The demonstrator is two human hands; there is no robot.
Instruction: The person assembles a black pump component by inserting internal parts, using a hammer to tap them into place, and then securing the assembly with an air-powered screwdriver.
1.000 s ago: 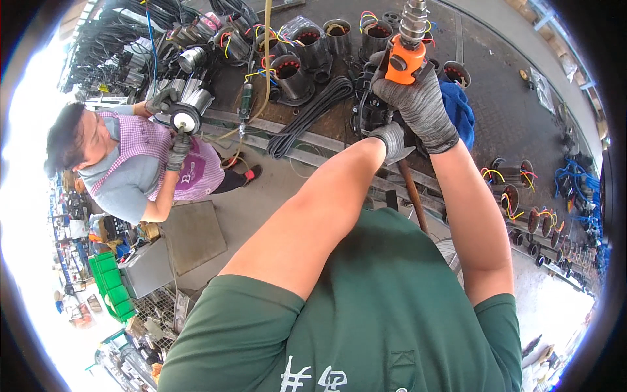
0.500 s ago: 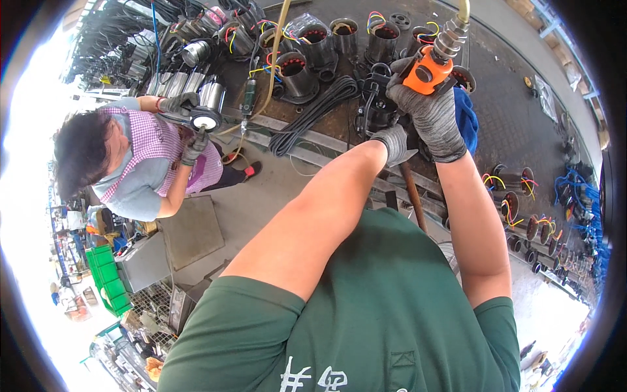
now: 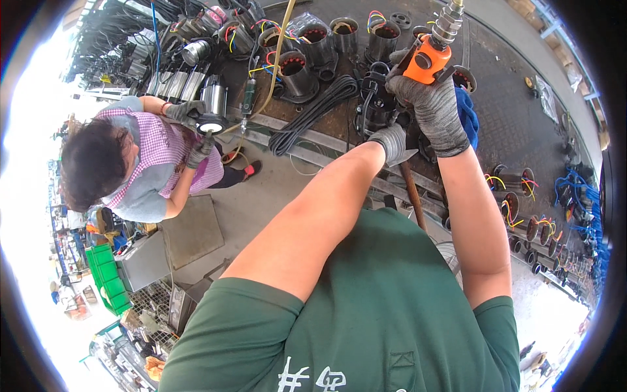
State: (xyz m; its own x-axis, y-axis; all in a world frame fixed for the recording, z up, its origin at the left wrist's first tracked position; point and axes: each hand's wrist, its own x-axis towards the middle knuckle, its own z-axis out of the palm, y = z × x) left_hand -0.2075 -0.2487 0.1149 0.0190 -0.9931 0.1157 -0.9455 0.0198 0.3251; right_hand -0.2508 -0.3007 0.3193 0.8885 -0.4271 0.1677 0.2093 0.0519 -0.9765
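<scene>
My right hand (image 3: pixel 439 121), in a grey knit glove, is wrapped round an orange air tool (image 3: pixel 423 62) with a metal hose coupling on top. The tool is held above the bench, to the right of a black motor assembly (image 3: pixel 375 98). My left hand (image 3: pixel 390 142), also gloved, is closed at the near end of that assembly, its fingers partly hidden. A hammer with a wooden handle (image 3: pixel 411 189) and a pointed metal head lies just below my left hand. Beside the right wrist lies a blue cloth (image 3: pixel 466 121).
Several open motor housings (image 3: pixel 317 49) with coloured wires stand on the far side of the bench. A coiled black cable (image 3: pixel 313 117) lies left of the assembly. At the left, a co-worker (image 3: pixel 150 157) in gloves holds a silver motor (image 3: pixel 213 98). More housings (image 3: pixel 513 179) lie at the right.
My right hand and the orange tool have shifted slightly left and tilted. My left hand stays by the assembly. The co-worker's head and the silver motor have moved a little to the right.
</scene>
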